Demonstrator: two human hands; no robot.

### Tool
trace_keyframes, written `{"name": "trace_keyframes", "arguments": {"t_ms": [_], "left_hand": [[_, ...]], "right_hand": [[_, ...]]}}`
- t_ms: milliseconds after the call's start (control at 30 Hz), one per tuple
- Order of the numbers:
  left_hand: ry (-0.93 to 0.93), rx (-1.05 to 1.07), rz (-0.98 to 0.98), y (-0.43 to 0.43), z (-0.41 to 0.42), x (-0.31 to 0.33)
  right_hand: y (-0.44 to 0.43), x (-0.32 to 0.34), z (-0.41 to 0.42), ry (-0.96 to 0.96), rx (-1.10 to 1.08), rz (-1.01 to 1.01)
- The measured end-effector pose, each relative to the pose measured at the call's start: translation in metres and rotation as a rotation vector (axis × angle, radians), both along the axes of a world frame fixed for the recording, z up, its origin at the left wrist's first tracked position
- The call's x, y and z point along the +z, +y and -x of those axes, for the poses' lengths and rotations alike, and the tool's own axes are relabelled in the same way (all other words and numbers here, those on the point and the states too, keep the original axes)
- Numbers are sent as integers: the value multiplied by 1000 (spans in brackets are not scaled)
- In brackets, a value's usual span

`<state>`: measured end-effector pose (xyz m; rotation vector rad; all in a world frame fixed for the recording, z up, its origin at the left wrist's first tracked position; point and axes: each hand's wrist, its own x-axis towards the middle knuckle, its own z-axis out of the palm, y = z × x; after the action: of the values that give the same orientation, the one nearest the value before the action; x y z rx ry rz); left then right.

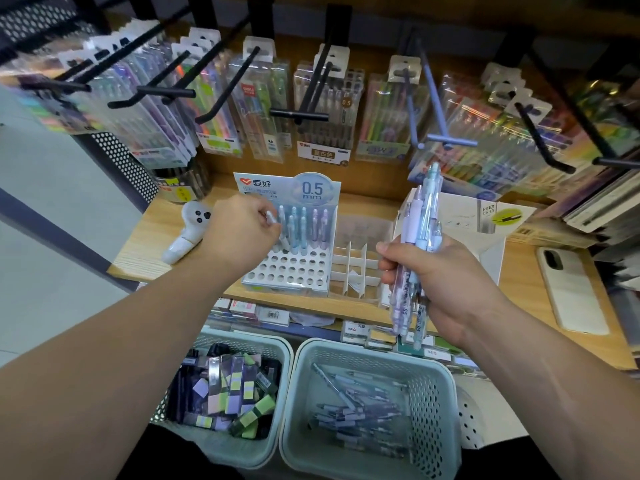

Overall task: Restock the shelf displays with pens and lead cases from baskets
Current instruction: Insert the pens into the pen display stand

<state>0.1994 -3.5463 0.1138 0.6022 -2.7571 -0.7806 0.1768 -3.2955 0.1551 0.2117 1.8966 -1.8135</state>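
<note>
A white pen display stand (287, 271) with rows of round holes stands on the wooden shelf; several pastel pens (304, 226) stand in its back rows. My left hand (239, 230) pinches one pen (273, 220) at the stand's back left corner. My right hand (436, 278) grips a bundle of several pastel pens (420, 233), upright, to the right of the stand. Below the shelf, the right pale green basket (367, 355) holds several loose pens (360, 407). In the left basket (277, 344) lie several lead cases (228, 393).
A clear divided tray (356, 265) and a white lead-case display box (485, 230) sit right of the stand. A white phone (571, 289) lies at the shelf's right, a white device (188, 233) at its left. Packaged pens (325, 112) hang on black hooks above.
</note>
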Motion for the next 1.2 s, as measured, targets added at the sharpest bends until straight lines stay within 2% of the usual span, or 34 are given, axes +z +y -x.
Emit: {"name": "trace_keyframes", "arguments": {"t_ms": [167, 267, 500, 800, 1000, 1200], "left_hand": [[36, 29, -13, -2, 6, -1], [-25, 10, -13, -4, 8, -4], [-35, 30, -143, -14, 13, -4], [-82, 25, -107, -11, 15, -9], [-32, 85, -238, -8, 18, -17], [30, 66, -277, 0, 12, -6]], "right_hand": [[2, 2, 1, 5, 19, -14], [3, 3, 2, 3, 13, -17], [1, 8, 0, -5, 34, -13], [2, 8, -1, -9, 25, -25], [0, 8, -4, -23, 36, -20], [0, 6, -2, -98, 90, 6]]}}
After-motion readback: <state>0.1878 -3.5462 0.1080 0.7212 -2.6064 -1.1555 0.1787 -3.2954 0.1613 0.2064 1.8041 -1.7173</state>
